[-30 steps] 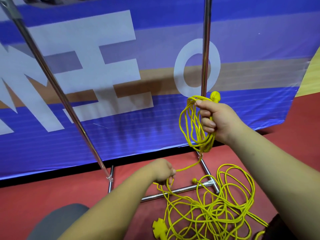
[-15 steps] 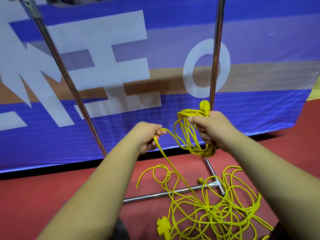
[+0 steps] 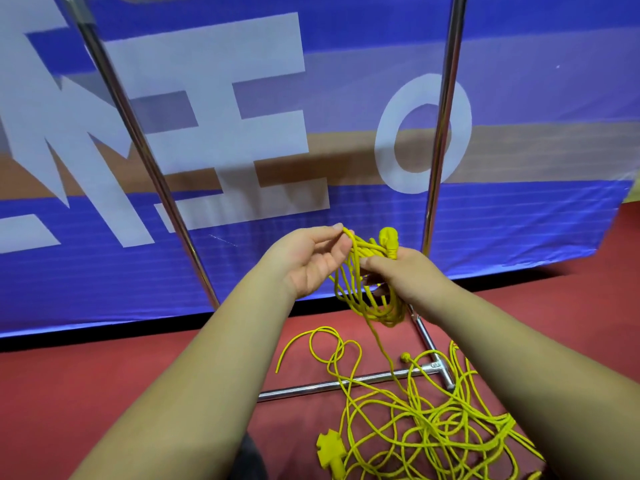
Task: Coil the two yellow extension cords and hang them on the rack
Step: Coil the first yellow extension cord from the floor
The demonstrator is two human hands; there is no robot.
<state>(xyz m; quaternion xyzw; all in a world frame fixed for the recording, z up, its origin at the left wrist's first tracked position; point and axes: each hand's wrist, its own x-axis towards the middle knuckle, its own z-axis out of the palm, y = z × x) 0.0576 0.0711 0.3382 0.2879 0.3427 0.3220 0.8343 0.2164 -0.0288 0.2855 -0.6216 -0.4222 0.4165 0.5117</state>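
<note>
Right hand: your right hand (image 3: 405,275) is clamped around the gathered coil (image 3: 369,289), whose loops hang below your fist.
Left hand: your left hand (image 3: 311,261) pinches 1 strand at the top of the coil, fingertips together, just beside your right thumb.
Plug: a yellow plug (image 3: 388,239) sticks up above your right hand.
Loose cord: a tangled yellow cord pile (image 3: 426,424) lies on the red floor (image 3: 104,393) below both hands, 1 strand rising to the coil.
Rack: the rack's chrome upright (image 3: 441,133) stands behind your right hand; its base bar (image 3: 332,384) lies below.
</note>
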